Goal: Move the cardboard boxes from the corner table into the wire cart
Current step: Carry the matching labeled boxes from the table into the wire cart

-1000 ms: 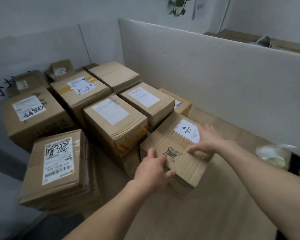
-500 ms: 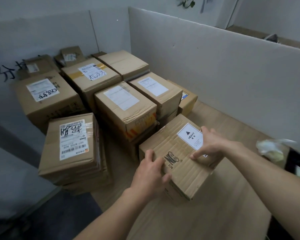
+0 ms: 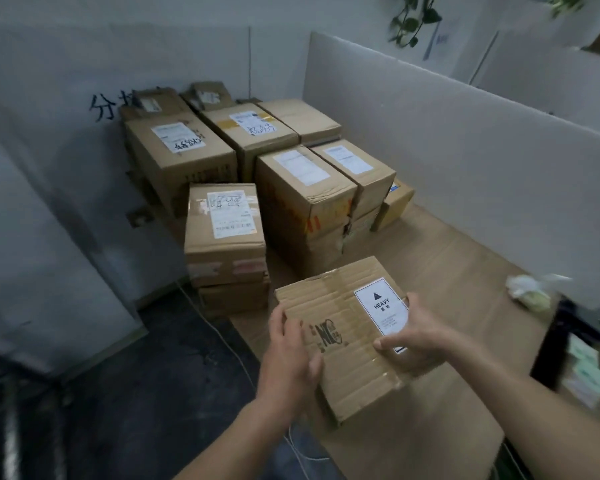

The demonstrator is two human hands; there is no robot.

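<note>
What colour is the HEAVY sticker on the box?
The sticker is white with black print, head view.

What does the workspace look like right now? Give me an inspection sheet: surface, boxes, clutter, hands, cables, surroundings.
Surface: wooden corner table, boxes piled at its far left.
Job's things: HEAVY-labelled box held near the table's front edge; stacked boxes sit in the corner; wire cart not in view.
Clutter: crumpled plastic bag at the table's right.
Grippers: left hand grips the box's left side; right hand grips its right side.
Cables: thin white cord across the dark floor.
Surroundings: white partition behind the table; hanging plant above.
</note>
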